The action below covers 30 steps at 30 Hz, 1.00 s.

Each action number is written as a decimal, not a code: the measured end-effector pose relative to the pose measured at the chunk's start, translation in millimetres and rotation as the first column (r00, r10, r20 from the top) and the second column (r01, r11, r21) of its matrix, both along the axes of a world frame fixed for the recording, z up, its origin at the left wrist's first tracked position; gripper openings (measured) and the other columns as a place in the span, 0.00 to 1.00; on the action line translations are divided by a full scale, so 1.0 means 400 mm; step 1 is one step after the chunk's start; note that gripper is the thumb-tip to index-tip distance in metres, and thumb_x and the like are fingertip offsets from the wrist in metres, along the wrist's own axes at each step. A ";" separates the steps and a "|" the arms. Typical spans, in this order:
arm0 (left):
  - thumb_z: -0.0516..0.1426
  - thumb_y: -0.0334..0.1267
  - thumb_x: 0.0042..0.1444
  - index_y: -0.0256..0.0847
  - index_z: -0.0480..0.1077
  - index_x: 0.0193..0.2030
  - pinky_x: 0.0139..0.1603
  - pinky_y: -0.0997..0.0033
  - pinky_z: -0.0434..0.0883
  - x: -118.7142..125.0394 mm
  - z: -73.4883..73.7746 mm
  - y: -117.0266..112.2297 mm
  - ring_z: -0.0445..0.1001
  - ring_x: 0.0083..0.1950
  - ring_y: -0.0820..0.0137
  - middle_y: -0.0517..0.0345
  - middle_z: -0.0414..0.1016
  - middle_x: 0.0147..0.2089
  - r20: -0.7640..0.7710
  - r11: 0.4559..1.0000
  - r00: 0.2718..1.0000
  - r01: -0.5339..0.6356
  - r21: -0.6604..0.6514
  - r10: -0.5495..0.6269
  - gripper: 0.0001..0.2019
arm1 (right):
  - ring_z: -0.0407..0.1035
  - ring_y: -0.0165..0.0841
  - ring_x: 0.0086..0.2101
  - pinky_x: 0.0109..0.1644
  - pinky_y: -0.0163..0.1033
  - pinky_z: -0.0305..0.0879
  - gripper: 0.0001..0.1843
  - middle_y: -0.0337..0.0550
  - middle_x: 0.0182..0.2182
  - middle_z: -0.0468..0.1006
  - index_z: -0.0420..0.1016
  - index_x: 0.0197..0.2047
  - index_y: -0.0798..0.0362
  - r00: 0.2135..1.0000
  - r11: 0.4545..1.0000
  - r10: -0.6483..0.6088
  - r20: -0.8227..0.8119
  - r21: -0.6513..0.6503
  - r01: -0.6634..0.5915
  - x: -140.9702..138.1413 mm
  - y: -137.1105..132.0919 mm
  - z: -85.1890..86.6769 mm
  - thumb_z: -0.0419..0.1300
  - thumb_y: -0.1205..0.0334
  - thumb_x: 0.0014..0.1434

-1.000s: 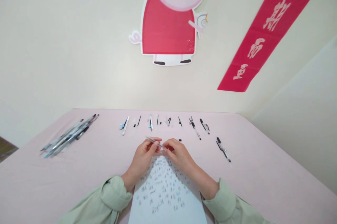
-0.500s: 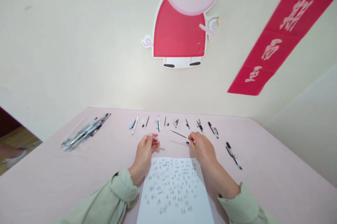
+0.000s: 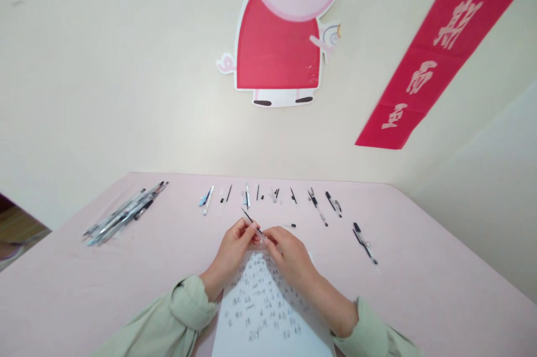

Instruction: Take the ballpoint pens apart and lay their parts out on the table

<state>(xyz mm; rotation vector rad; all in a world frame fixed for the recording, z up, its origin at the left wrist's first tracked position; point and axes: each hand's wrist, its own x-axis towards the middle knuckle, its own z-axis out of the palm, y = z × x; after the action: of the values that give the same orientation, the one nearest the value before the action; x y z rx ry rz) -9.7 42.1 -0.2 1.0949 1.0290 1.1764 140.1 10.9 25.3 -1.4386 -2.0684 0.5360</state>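
The left hand [image 3: 232, 242] is curled, thumb and fingertips closed in a pinch on a slim pen piece [image 3: 246, 215]; the right hand [image 3: 291, 253] meets it from the other side, thumb and fingers drawn together at the piece's pale lower end, where the exact join is hidden by fingertips; the piece slants between them, its thin dark tip pointing away from the wearer and to the left, its pale end toward the wearer and to the right; just beyond the right hand's knuckles, apart from them and nearer to that hand than to the left, a short black-ended part [image 3: 293, 225] lies roughly crosswise; under the wrists is a handwritten sheet [image 3: 268, 318]; farther out, a bundle of pens [image 3: 126, 214] lies left, and a black-capped pen [image 3: 364, 243] lies right, on pink cloth [image 3: 146, 278].
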 end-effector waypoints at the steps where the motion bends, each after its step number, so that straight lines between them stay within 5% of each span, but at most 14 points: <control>1: 0.61 0.50 0.49 0.38 0.69 0.29 0.34 0.73 0.68 0.000 0.000 0.000 0.71 0.29 0.71 0.61 0.72 0.25 -0.003 1.000 1.000 0.007 -0.003 -0.007 0.16 | 0.68 0.32 0.36 0.39 0.35 0.59 0.08 0.40 0.34 0.75 0.71 0.39 0.50 1.000 1.000 -0.002 -0.002 -0.007 0.002 -0.003 -0.001 -0.002 0.51 0.66 0.62; 9: 0.61 0.51 0.48 0.39 0.71 0.36 0.33 0.72 0.71 0.003 0.008 -0.005 0.73 0.30 0.71 0.59 0.73 0.29 0.018 0.999 0.999 0.031 -0.036 -0.030 0.17 | 0.68 0.32 0.36 0.39 0.34 0.58 0.08 0.40 0.34 0.76 0.73 0.37 0.50 0.990 0.994 -0.105 0.090 0.045 0.101 0.068 0.042 -0.004 0.52 0.67 0.61; 19: 0.57 0.53 0.52 0.38 0.68 0.32 0.28 0.74 0.69 0.008 0.011 -0.010 0.71 0.26 0.73 0.60 0.71 0.26 -0.009 0.998 0.998 0.062 -0.016 -0.062 0.17 | 0.68 0.31 0.34 0.32 0.34 0.52 0.06 0.40 0.34 0.72 0.72 0.33 0.50 0.893 0.970 -0.228 0.388 0.006 0.245 0.142 0.055 -0.007 0.55 0.67 0.59; 26: 0.55 0.53 0.54 0.38 0.69 0.32 0.28 0.73 0.69 0.008 0.004 -0.006 0.71 0.26 0.72 0.59 0.71 0.27 -0.021 0.996 0.996 0.090 -0.002 -0.090 0.18 | 0.67 0.38 0.41 0.36 0.37 0.56 0.09 0.46 0.40 0.72 0.69 0.42 0.51 0.837 0.957 -0.283 0.467 0.086 0.276 0.142 0.060 -0.010 0.58 0.65 0.55; 30: 0.55 0.53 0.54 0.38 0.68 0.33 0.28 0.73 0.69 0.007 -0.001 -0.005 0.71 0.26 0.72 0.59 0.70 0.27 -0.023 0.995 0.995 0.100 -0.004 -0.101 0.18 | 0.65 0.40 0.45 0.44 0.40 0.59 0.18 0.49 0.45 0.71 0.68 0.50 0.51 0.880 0.975 -0.221 0.421 0.119 0.189 0.137 0.071 -0.029 0.60 0.65 0.55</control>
<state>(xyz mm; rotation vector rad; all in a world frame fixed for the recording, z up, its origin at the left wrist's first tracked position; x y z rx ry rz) -6.8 40.2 -0.7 1.1475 0.9821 1.0834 195.0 39.3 13.8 -1.8341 -2.1932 0.0485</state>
